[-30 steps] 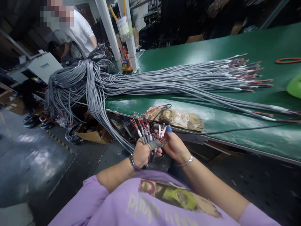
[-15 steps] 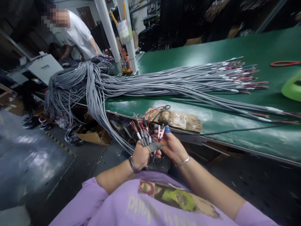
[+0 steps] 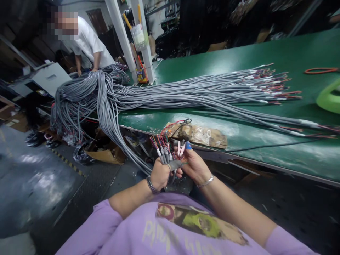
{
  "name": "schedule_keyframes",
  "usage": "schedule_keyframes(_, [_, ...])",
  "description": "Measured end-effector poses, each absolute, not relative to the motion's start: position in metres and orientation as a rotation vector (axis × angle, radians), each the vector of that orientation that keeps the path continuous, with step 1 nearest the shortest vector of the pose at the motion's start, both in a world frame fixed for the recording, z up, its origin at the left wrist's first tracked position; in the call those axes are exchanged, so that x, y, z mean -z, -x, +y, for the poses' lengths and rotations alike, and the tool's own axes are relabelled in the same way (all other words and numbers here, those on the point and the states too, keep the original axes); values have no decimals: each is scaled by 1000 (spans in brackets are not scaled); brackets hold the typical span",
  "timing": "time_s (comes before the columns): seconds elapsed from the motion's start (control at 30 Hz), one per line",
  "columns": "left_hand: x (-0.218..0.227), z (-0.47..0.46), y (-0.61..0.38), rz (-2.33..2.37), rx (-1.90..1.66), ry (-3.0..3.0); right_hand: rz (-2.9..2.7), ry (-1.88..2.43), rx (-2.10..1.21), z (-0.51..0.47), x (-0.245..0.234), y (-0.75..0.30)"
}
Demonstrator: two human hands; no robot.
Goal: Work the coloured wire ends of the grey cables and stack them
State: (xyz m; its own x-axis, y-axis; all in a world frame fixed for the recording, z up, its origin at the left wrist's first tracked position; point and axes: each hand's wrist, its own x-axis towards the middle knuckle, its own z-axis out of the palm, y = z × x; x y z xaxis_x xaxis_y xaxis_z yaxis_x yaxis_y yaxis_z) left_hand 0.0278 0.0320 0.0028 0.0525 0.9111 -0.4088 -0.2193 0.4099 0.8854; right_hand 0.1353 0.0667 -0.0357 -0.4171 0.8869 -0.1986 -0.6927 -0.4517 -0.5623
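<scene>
My left hand (image 3: 159,176) is closed around the ends of several grey cables (image 3: 165,155), whose thin coloured wires fan out above my fist. My right hand (image 3: 195,165) is closed on a small pink clip tool (image 3: 181,147) held right beside those wire ends; a blue cap covers one fingertip. Both hands hover in front of the edge of the green table (image 3: 278,148), just above my lap. The cables in my left fist run down and left toward the big hanging bundle.
A long bundle of grey cables (image 3: 186,92) lies across the green table and spills over its left end (image 3: 79,102). Taped cardboard (image 3: 204,134) sits at the table edge. A person in a white shirt (image 3: 87,44) works far left. A green object (image 3: 329,97) lies right.
My hands stay almost still on the cable ends. The person in white has leaned further over the cable pile at the left.
</scene>
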Motion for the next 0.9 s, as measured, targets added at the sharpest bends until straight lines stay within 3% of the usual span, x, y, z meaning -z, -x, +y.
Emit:
schedule_keyframes(0.43, [-3, 35, -27, 1203, -972, -771, -542, 532, -2076, 66, 36, -136])
schedule_keyframes(0.9, [0, 16, -17, 1207, -1029, -785, -414, 659, -1894, 63, 32, -141])
